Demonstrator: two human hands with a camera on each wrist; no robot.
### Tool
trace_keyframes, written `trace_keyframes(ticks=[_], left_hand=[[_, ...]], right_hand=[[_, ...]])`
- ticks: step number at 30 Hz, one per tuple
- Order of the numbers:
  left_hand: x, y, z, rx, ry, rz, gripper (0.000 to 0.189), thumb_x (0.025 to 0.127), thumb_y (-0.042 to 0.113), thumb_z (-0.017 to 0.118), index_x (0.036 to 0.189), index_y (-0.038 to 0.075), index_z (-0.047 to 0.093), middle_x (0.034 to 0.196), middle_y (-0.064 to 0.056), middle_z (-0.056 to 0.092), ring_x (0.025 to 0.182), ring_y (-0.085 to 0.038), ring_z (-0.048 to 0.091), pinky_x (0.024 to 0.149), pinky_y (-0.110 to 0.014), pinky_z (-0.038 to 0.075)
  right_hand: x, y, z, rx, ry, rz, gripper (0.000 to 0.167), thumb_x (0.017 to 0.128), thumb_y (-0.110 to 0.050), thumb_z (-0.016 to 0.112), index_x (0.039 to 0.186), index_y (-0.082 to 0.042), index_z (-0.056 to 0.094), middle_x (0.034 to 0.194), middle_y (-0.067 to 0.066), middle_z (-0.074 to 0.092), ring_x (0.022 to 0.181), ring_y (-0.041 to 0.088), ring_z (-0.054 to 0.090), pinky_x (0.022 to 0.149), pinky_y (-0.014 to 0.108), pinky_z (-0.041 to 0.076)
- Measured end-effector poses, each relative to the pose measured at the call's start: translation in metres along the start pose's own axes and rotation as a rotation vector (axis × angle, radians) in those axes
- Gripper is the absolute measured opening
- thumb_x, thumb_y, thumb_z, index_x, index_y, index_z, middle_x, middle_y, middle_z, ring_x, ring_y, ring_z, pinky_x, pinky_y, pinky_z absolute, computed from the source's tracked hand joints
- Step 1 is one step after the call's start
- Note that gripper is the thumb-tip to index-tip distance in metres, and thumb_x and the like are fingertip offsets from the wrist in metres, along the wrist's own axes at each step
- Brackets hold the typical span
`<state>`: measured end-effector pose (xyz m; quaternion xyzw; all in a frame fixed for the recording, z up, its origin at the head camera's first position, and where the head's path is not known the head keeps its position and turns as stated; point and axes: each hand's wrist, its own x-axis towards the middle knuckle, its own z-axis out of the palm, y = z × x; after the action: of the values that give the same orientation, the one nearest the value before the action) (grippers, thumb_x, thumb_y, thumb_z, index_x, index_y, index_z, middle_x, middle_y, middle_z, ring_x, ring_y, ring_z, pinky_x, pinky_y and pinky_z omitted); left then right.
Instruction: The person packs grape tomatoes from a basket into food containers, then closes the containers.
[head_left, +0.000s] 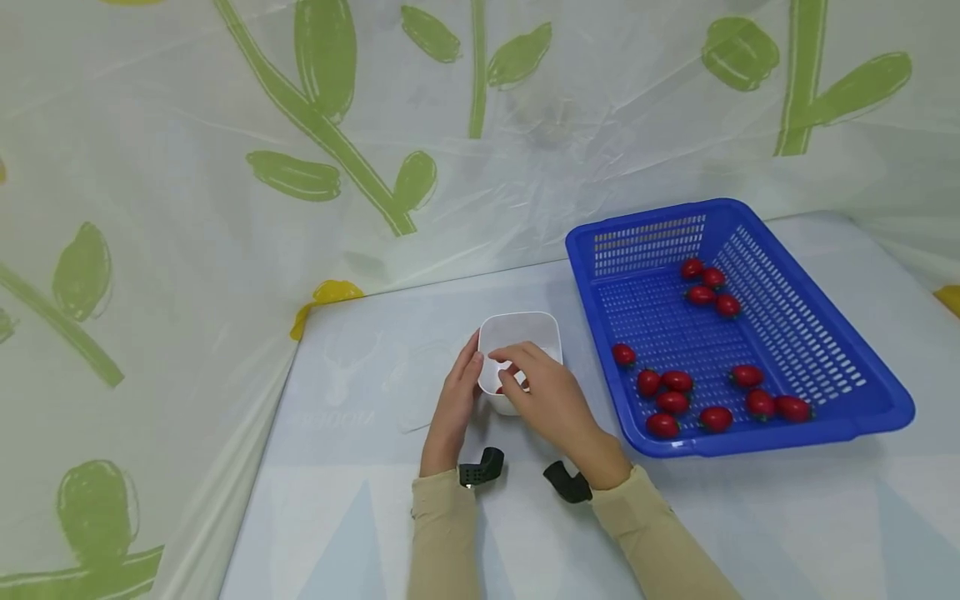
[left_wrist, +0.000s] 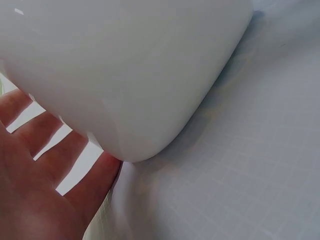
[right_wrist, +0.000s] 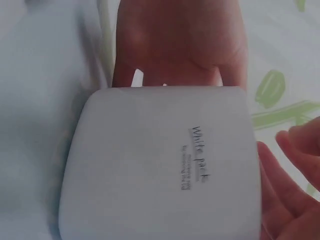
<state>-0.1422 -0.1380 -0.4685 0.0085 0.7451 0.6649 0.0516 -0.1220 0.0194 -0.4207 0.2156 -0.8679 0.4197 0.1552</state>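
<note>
A white rounded-square plastic container [head_left: 557, 340] sits on the table in the head view; printed lettering shows on its side in the right wrist view. The left hand [head_left: 454, 396] touches its left side, fingers fairly straight along the wall [left_wrist: 125, 75] in the left wrist view. In the right wrist view, the left thumb stands apart from the wall. My right hand [head_left: 551, 396] reaches over the near rim, fingertips inside the container, thumb and forefinger apart. Bits of red show under those fingers, mostly hidden. What they are is hard to make out.
Right of the container stands a blue slotted plastic basket [head_left: 828, 321] with several cherry tomatoes [head_left: 716, 419] scattered inside. A plastic sheet [head_left: 187, 150] printed with green leaves hangs behind the white table [head_left: 352, 450]. A yellow patch [head_left: 337, 291] marks the table's back left corner.
</note>
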Motion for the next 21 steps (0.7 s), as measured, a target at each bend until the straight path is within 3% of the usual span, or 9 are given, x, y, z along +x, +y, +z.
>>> trace_keyframes(ticks=[7, 15, 21], left_hand=[[0.0, 0.001, 0.0, 0.001, -0.012, 0.008, 0.045, 0.088, 0.053, 0.04, 0.132, 0.044, 0.034, 0.137, 0.02, 0.031, 0.126, -0.004, 0.026, 0.103, -0.042, 0.023], [0.0, 0.0, 0.0, 0.039, 0.016, -0.003, 0.047, 0.086, 0.057, 0.04, 0.132, 0.045, 0.034, 0.136, 0.021, 0.031, 0.126, -0.005, 0.026, 0.102, -0.045, 0.025], [-0.005, 0.012, 0.002, 0.021, 0.006, -0.018, 0.045, 0.091, 0.048, 0.04, 0.135, 0.038, 0.033, 0.138, 0.019, 0.031, 0.127, -0.006, 0.025, 0.103, -0.042, 0.023]], right_hand=[[0.001, -0.009, -0.009, 0.104, 0.023, -0.042, 0.024, 0.086, -0.01, 0.053, 0.107, -0.016, 0.062, 0.103, -0.007, 0.057, 0.079, 0.002, 0.054, 0.061, 0.025, 0.05], [0.0, -0.026, -0.024, 0.143, 0.036, -0.111, 0.023, 0.089, -0.015, 0.052, 0.11, -0.015, 0.06, 0.107, -0.007, 0.056, 0.082, 0.004, 0.054, 0.062, 0.023, 0.049], [-0.001, -0.035, -0.04, 0.173, 0.032, -0.115, 0.023, 0.088, -0.015, 0.054, 0.11, -0.017, 0.06, 0.105, -0.01, 0.056, 0.084, 0.001, 0.053, 0.063, 0.021, 0.048]])
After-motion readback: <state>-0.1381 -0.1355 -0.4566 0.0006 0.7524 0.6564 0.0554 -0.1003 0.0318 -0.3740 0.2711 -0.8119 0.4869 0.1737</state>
